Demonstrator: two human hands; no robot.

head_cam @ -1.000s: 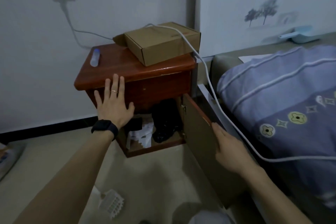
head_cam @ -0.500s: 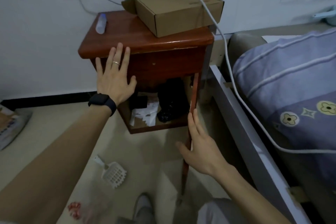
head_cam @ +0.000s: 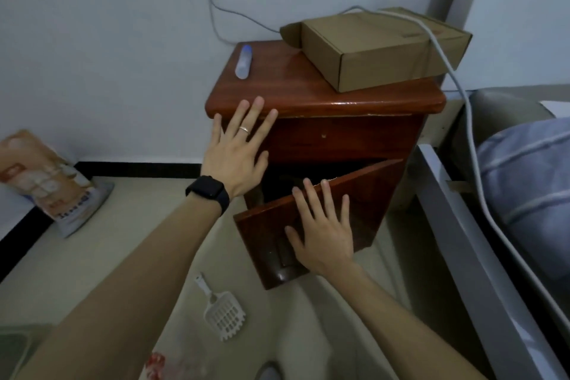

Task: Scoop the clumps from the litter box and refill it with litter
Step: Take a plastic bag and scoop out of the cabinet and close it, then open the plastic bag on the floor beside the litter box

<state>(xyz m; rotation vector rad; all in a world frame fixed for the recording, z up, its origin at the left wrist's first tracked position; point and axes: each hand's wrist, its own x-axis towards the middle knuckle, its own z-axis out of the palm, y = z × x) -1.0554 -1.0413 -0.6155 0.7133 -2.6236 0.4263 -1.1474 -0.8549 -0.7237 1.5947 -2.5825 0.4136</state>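
Closing the nightstand door (head_cam: 370, 200) looks underway: left hand (head_cam: 236, 153) flat bracing, right hand (head_cam: 324, 236) flat pressing; next, grip scoop (head_cam: 224, 315) at six o'clock.

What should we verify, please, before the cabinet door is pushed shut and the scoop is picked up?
1. Cabinet door: ajar, not yet shut. Not ok.
2. Right hand: flat on the door, fingers straight. Ok.
3. Left hand: flat against the front edge of the nightstand. Ok.
4. Scoop: lying free on the floor, nothing on it. Ok.
5. Litter bag: leaning at the wall; seal unclear. Cannot tell.
6. Litter box: not in view. Cannot tell.
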